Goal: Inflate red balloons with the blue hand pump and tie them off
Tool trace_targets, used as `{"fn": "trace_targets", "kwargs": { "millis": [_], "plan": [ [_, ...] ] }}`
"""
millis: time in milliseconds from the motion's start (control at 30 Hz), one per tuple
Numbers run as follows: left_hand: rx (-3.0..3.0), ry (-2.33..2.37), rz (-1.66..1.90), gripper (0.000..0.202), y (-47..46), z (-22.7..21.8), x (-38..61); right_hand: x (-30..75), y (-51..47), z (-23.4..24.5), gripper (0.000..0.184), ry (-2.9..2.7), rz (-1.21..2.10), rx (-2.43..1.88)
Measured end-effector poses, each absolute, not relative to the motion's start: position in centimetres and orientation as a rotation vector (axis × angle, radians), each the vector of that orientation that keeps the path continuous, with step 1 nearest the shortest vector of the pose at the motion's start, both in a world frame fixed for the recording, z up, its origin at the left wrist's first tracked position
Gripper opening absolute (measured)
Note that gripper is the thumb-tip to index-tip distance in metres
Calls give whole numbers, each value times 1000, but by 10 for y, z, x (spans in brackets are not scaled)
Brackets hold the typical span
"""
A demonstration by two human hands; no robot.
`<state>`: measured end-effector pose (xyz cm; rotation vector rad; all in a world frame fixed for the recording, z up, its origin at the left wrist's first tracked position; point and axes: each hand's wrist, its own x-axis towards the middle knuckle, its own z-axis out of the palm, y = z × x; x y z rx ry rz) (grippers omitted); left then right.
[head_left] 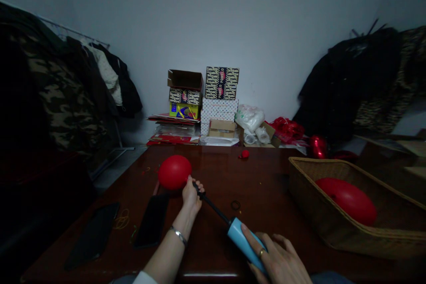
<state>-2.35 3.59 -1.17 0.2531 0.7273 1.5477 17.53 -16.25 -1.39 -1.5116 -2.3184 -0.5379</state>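
Note:
A partly inflated red balloon [175,172] sits at the far end of a hand pump, over the left half of the table. My left hand [191,194] is closed around the balloon's neck and the black nozzle end of the pump. From there the pump's black rod runs down to a light-blue barrel [246,244]. Around that barrel my right hand [278,255] is wrapped, its index finger lying along the top. How the balloon's neck fits on the nozzle is hidden by my left fingers.
A wicker basket [319,226] with another red balloon [349,200] stands at the right. Two dark flat devices, a phone [152,219] and a tablet-like slab [93,235], lie left, near yellow rubber bands [121,219]. A small red balloon [245,154] and stacked boxes [219,115] are farther back.

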Motion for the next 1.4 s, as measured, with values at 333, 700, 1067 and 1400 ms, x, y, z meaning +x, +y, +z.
{"fn": "trace_targets", "kwargs": {
  "millis": [333, 700, 1067, 1400],
  "plan": [
    [256, 645, 1544, 31, 27, -12, -14, 173, -160, -14, 68, -2264, -587, -1527],
    [354, 678, 1460, 30, 8, -26, 12, 131, -128, -2, 69, -2206, -359, -1803],
    [360, 714, 1483, 31, 20, -24, 2, 133, -133, -13, 72, -2229, -406, -1765],
    [296, 705, 1566, 26, 40, -14, -28, 185, -165, -11, 74, -2325, -489, -1478]
  ]
}}
